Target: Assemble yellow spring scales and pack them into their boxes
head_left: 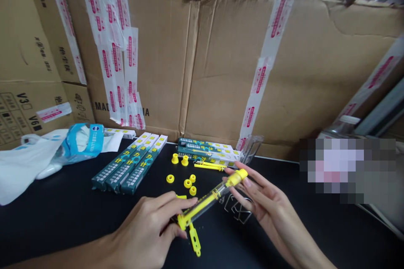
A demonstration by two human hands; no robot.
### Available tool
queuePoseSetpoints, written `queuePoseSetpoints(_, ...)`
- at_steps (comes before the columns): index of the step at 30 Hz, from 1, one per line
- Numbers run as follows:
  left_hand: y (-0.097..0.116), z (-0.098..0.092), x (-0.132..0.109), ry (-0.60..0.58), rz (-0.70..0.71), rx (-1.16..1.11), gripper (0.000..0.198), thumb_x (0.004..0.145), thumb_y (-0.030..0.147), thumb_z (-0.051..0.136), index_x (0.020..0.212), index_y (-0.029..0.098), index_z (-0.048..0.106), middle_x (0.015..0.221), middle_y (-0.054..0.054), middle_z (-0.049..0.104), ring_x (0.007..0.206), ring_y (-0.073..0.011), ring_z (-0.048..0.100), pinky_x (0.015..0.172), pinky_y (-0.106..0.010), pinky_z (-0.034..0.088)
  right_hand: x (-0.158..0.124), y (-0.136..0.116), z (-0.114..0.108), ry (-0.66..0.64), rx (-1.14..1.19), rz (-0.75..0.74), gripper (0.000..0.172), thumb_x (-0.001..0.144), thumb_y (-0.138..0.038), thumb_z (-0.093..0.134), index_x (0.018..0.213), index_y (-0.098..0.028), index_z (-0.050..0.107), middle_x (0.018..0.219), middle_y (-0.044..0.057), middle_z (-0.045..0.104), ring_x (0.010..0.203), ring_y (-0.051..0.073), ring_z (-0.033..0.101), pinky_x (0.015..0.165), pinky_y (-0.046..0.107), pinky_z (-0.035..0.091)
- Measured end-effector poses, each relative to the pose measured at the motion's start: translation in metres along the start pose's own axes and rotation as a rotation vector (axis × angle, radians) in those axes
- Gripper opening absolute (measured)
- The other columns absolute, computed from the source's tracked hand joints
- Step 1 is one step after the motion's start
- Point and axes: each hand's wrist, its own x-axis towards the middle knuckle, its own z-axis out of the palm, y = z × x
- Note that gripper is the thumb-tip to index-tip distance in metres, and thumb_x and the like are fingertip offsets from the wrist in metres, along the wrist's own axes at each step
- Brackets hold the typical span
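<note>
**Clear tube held at both ends**

In the head view, my left grip is closed on the tube's lower, nearer end, thumb below and fingers above. My right grip has its fingers around the yellow cap at the raised far end. The tube slants between them, up to the right, above the black tabletop. A yellow slotted tab hangs below its near end; I cannot tell whether it is attached. Loose yellow collars lie beyond the tube, and bent wire hooks lie near my right fingers.

Three green-and-white boxes to the left carry the yellow characters 力计; their smaller print is too fine to read. The cardboard wall behind shows "MAD" and "NA", with tape over the letters between. The left cardboard panel reads "V3" and "V6", each beside a box mark, the V6 one filled.
</note>
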Motion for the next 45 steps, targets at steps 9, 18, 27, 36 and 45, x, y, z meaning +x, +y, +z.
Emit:
queuePoseSetpoints(9,-0.0009,-0.0018,-0.0007,-0.031,0.003,0.074,0.055,0.086,0.005,0.053,0.136,0.028,0.057,0.090,0.000,0.067,0.060,-0.0119,0.062,0.064,-0.025,0.057,-0.0009,-0.0038,0.0021,0.031,-0.065,-0.011,0.036,0.080,-0.034,0.082,0.115,-0.027,0.075,0.121,0.006,0.076,0.120,0.028,0.065,0.099,0.037,0.057)
queuePoseSetpoints(18,0.0005,-0.0030,0.0022,-0.028,0.020,0.037,0.054,0.087,0.003,0.051,0.134,0.028,0.057,0.092,0.001,0.072,0.073,-0.0138,0.070,0.066,-0.024,0.057,0.0043,-0.0035,-0.0024,0.054,-0.100,-0.010,0.041,0.074,-0.037,0.086,0.112,-0.023,0.077,0.112,0.009,0.078,0.109,0.027,0.070,0.090,0.037,0.062)
queuePoseSetpoints(27,-0.0025,0.0000,0.0001,0.058,0.105,0.112,0.056,0.082,0.001,0.058,0.132,0.026,0.061,0.101,-0.002,0.076,0.085,-0.0179,0.074,0.077,-0.028,0.061,0.0065,-0.0050,-0.0034,0.104,-0.152,-0.009,0.030,0.071,-0.037,0.089,0.093,-0.018,0.082,0.087,0.004,0.076,0.083,0.019,0.071,0.081,0.031,0.064)
queuePoseSetpoints(36,0.0003,-0.0009,-0.0006,0.014,0.104,0.151,0.059,0.078,0.005,0.071,0.133,0.025,0.061,0.095,0.000,0.076,0.080,-0.0197,0.074,0.074,-0.031,0.062,0.0046,-0.0018,-0.0006,0.092,-0.131,0.026,0.029,0.076,-0.037,0.085,0.098,-0.019,0.080,0.095,0.005,0.074,0.090,0.020,0.068,0.085,0.033,0.064)
queuePoseSetpoints(45,0.0004,-0.0017,0.0042,-0.003,0.011,0.090,0.050,0.086,0.005,0.059,0.131,0.026,0.062,0.086,0.001,0.071,0.070,-0.0138,0.068,0.073,-0.025,0.061,0.0022,-0.0039,0.0014,0.108,-0.107,0.008,0.040,0.076,-0.041,0.084,0.109,-0.021,0.078,0.105,0.006,0.076,0.099,0.022,0.068,0.094,0.037,0.059)
